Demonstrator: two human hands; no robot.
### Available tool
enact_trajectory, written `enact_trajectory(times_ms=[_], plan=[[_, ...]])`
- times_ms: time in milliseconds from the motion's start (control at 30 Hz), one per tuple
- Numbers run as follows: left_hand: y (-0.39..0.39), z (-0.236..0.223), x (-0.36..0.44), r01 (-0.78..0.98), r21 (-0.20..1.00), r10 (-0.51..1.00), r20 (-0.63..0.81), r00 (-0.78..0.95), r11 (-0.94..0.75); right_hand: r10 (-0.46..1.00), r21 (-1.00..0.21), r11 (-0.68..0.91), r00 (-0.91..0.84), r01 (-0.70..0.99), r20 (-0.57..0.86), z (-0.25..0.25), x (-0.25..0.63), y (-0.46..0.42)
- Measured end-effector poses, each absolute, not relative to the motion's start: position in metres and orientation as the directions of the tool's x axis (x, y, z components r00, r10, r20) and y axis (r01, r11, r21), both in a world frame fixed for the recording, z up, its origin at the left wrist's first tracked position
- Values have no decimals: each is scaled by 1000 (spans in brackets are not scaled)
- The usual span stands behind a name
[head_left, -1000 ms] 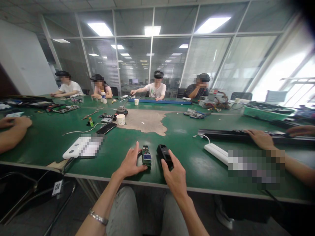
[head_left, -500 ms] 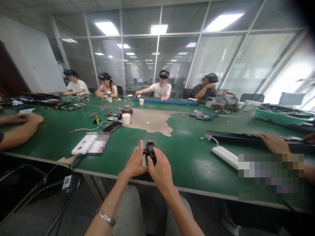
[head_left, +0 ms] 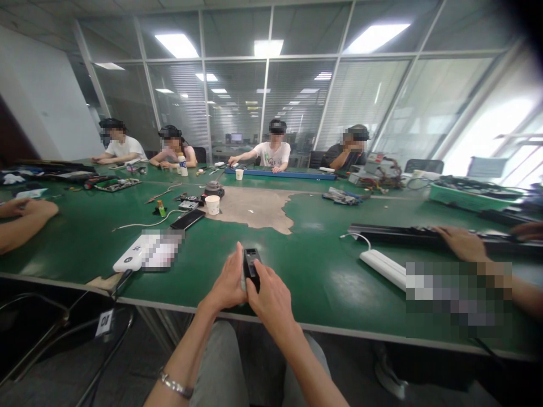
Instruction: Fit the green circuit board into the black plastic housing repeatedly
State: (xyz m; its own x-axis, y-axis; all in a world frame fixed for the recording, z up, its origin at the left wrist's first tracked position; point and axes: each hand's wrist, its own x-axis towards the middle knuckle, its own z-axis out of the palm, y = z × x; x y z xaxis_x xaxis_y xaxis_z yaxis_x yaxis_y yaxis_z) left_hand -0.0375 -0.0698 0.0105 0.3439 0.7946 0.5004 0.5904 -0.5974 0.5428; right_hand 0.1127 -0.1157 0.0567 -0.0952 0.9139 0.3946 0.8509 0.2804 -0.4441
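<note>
Both my hands meet at the near edge of the green table [head_left: 322, 265]. My left hand [head_left: 227, 282] and my right hand [head_left: 271, 297] are closed round a small black device [head_left: 251, 264] with a dark cover on top. Its far end sticks out beyond my fingers. The green circuit board seen earlier is hidden under the black cover and my fingers. A metal bracelet [head_left: 175, 385] is on my left wrist.
A white power strip [head_left: 384, 267] lies to the right, a white box [head_left: 129, 257] and a black phone [head_left: 186, 219] to the left, a paper cup [head_left: 212, 204] beyond. Other people's hands rest at the left [head_left: 25, 212] and right [head_left: 462, 243]; several people sit at the far side.
A second ago the green board and the black cover lay apart, one under each hand. My right hand brought the cover over onto the board, and both hands now clasp them together.
</note>
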Motion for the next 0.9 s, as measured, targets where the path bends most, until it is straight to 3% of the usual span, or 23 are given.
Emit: enact_trajectory(times_ms=[300,467,900], plan=[[-71,13,-34,622,552,826,447,342,-556,871,-563,362,-55,743,488,48,118,-109],[-75,20,-33,612,596,853,405,329,-519,830,-657,380,74,652,553,63,135,-103],[-78,21,-33,604,647,884,365,290,-466,802,-496,199,151,845,578,11,199,-103]])
